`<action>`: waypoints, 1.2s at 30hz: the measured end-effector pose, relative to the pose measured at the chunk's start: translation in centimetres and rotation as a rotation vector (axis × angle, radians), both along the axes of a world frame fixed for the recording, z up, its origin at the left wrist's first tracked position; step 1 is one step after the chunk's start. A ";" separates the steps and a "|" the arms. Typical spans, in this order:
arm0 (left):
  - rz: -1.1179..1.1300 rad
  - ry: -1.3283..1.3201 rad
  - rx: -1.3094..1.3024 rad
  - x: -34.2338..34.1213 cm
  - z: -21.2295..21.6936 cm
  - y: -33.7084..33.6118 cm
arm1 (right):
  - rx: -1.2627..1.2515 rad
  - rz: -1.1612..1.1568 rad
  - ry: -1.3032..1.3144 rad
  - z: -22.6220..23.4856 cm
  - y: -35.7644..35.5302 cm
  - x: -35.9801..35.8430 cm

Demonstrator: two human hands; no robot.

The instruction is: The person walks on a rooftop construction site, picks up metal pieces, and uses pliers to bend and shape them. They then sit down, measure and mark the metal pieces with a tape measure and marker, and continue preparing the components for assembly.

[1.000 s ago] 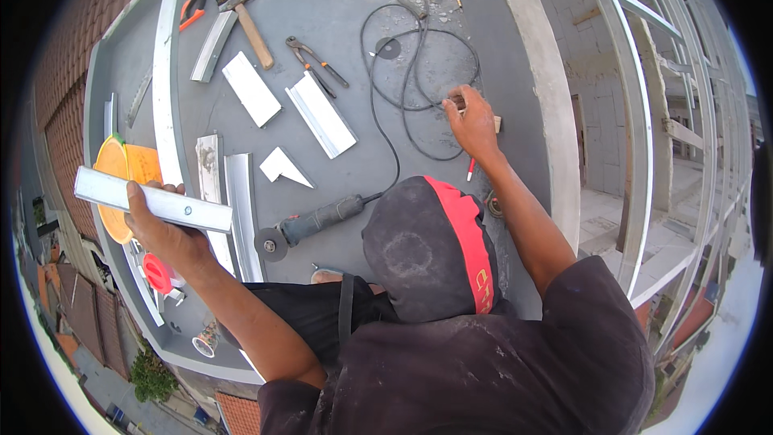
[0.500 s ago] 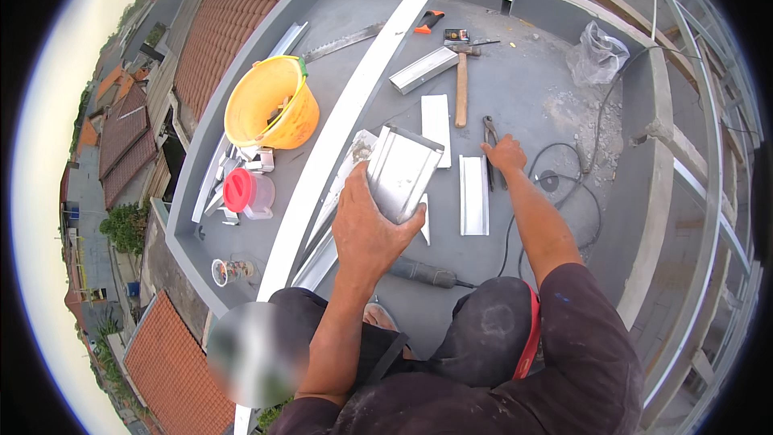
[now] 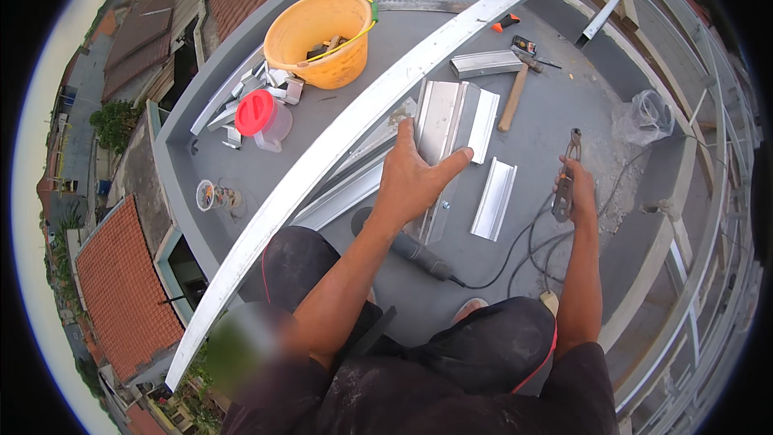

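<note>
My left hand (image 3: 419, 173) grips a short silver metal channel (image 3: 439, 117), thumb on one side and fingers on the other. A longer metal strip with a screw in it shows below that hand; whether it joins the channel I cannot tell. My right hand (image 3: 578, 189) is closed around the handles of dark pliers (image 3: 566, 185), jaws pointing away from me. Between the hands, another short channel (image 3: 493, 200) lies on the grey floor, and a white metal piece (image 3: 483, 126) is partly behind the held one. An angle grinder (image 3: 419, 256) rests below my left hand.
A long white metal beam (image 3: 354, 133) crosses diagonally. Left of it stand a yellow bucket (image 3: 354, 64), a red-lidded tub (image 3: 256, 113) and a plastic cup (image 3: 211, 196). Beyond lie a hammer (image 3: 512, 101), a channel piece (image 3: 485, 63) and a saw blade (image 3: 423, 6). A plastic bag (image 3: 648, 117) sits right.
My right hand has picked the pliers up off the floor and brought them to the right. The channel in my left hand has turned. The whole view has shifted and rotated.
</note>
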State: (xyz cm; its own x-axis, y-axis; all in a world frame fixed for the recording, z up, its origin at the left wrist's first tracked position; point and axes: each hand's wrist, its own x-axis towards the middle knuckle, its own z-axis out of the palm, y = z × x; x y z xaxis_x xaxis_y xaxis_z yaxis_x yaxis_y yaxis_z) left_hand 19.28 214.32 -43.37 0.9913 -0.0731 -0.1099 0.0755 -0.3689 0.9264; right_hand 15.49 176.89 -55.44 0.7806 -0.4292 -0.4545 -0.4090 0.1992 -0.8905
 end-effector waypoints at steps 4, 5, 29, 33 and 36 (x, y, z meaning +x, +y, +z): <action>-0.089 -0.236 -0.068 1.8 2.6 -2.0 | 0.264 0.286 0.012 11.6 3.3 -8.8; -0.117 -0.272 -0.097 2.0 3.8 -2.6 | 0.238 0.369 0.051 13.4 3.9 -9.5; -0.320 -0.638 -0.426 2.0 5.3 -5.6 | 0.479 0.652 0.179 24.8 14.8 -14.0; -0.351 -0.683 -0.441 1.9 5.4 -5.8 | 0.504 0.634 0.172 24.7 14.7 -14.1; -0.364 -0.696 -0.446 1.7 5.7 -5.8 | 0.486 0.652 0.160 24.5 14.6 -14.2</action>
